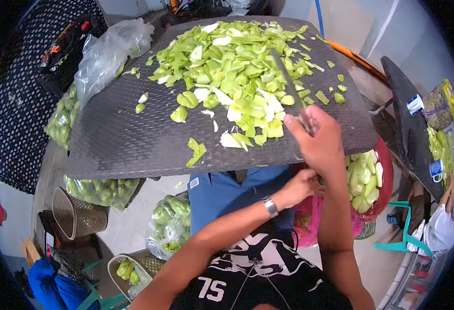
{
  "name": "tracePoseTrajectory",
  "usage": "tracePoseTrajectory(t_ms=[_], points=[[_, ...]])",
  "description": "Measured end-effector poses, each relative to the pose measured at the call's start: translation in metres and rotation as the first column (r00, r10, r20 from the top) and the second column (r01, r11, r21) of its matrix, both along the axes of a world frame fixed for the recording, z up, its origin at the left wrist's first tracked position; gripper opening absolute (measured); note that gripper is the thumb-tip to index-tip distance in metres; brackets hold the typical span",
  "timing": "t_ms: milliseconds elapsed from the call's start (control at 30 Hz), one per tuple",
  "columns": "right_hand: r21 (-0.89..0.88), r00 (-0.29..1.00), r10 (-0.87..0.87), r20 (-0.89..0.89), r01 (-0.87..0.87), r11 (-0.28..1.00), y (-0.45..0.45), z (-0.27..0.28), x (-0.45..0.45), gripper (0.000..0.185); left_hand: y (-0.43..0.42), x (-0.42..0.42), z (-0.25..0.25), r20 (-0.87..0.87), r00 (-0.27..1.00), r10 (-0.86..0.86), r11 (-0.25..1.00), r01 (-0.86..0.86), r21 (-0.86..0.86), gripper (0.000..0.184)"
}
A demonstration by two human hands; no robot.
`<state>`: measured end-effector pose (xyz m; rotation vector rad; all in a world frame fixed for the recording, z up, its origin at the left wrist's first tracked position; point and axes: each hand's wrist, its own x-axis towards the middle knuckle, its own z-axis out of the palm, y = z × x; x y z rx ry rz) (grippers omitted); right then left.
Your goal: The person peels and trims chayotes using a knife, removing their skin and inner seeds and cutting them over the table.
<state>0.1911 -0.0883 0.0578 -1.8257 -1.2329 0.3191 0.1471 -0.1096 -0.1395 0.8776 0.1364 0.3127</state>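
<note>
My right hand point(317, 137) grips a knife point(287, 77) by its handle, blade pointing away over the table. Under and beside the blade lies a large heap of green peelings and cut pieces, seemingly chayote point(237, 67), on the dark woven-pattern table point(113, 139). My left hand point(300, 188), with a watch on the wrist, is below the table's near edge, fingers curled. My right forearm partly covers it, so what it holds, if anything, is hidden. Close by on the right stands a red tub point(384, 181) holding peeled pale-green chayotes point(362, 181).
Clear plastic bags of whole chayotes point(170, 222) rest on the floor at left. Two woven baskets point(77, 214) stand there too. A pink bag point(312, 225) is beside my legs. At right, another person point(441, 230) is near a second dark table point(405, 124) and a green stool point(405, 232).
</note>
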Motion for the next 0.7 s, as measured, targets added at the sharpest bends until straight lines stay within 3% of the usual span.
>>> tracePoseTrajectory(t_ms=[67, 100, 167, 233, 267, 300, 367, 400, 433, 467, 533, 567, 600, 667, 700], points=[[-0.022, 0.996, 0.029, -0.088, -0.031, 0.999, -0.002, -0.008, 0.007, 0.038, 0.020, -0.042, 0.020, -0.134, 0.988, -0.077, 0.997, 0.080, 0.018, 0.038], [-0.029, 0.990, 0.045, -0.131, -0.049, 0.998, -0.001, -0.011, 0.008, 0.039, 0.027, -0.063, 0.031, -0.145, 0.988, 0.046, 0.968, -0.008, 0.252, 0.038], [0.008, 0.886, 0.106, -0.451, -0.115, 0.993, 0.001, -0.015, -0.002, 0.038, 0.034, -0.102, 0.059, -0.092, 0.958, 0.273, 0.734, -0.146, 0.664, 0.038], [0.049, 0.654, 0.145, -0.743, -0.163, 0.985, 0.006, -0.014, -0.021, 0.037, 0.030, -0.127, 0.105, -0.069, 0.858, 0.508, 0.548, -0.261, 0.794, 0.035], [0.154, 0.618, 0.242, -0.748, -0.193, 0.969, 0.016, -0.023, -0.031, 0.037, 0.031, -0.136, 0.118, -0.036, 0.789, 0.614, 0.438, -0.302, 0.847, 0.034], [0.195, 0.597, 0.256, -0.760, -0.166, 0.967, 0.024, -0.025, -0.045, 0.038, 0.036, -0.144, 0.117, -0.124, 0.797, 0.591, 0.545, -0.281, 0.790, 0.034], [0.223, 0.780, 0.324, -0.536, -0.239, 0.945, 0.040, -0.037, -0.054, 0.038, 0.048, -0.157, 0.114, -0.285, 0.812, 0.510, 0.737, -0.241, 0.632, 0.034], [0.296, 0.952, 0.261, -0.160, -0.206, 0.933, 0.042, -0.031, -0.057, 0.035, 0.051, -0.164, 0.129, -0.332, 0.795, 0.507, 0.802, -0.295, 0.520, 0.031], [0.351, 0.975, 0.205, -0.085, -0.163, 0.922, 0.041, -0.030, -0.056, 0.033, 0.057, -0.174, 0.132, -0.266, 0.700, 0.663, 0.628, -0.326, 0.707, 0.034], [0.407, 0.990, 0.140, -0.018, -0.120, 0.905, 0.039, -0.030, -0.053, 0.030, 0.064, -0.186, 0.137, -0.305, 0.655, 0.691, 0.655, -0.389, 0.648, 0.030], [0.347, 0.989, 0.016, 0.149, -0.068, 0.935, 0.018, -0.025, -0.044, 0.021, 0.087, -0.212, 0.142, -0.316, 0.608, 0.728, 0.663, -0.508, 0.549, 0.022], [0.228, 0.983, 0.136, 0.127, -0.162, 0.960, -0.001, -0.033, -0.041, 0.020, 0.098, -0.224, 0.141, -0.289, 0.600, 0.746, 0.651, -0.564, 0.508, 0.019], [0.119, 0.964, 0.251, 0.091, -0.261, 0.958, -0.020, -0.042, -0.039, 0.020, 0.104, -0.228, 0.149, -0.254, 0.504, 0.826, 0.558, -0.664, 0.497, 0.015], [-0.051, 0.883, 0.453, -0.127, -0.462, 0.886, -0.049, -0.086, -0.044, 0.023, 0.128, -0.243, 0.159, -0.178, 0.371, 0.912, 0.389, -0.639, 0.664, 0.013], [-0.118, 0.857, 0.507, -0.091, -0.515, 0.849, -0.060, -0.120, -0.045, 0.025, 0.142, -0.247, 0.163, -0.173, 0.337, 0.925, 0.365, -0.668, 0.649, 0.012]])
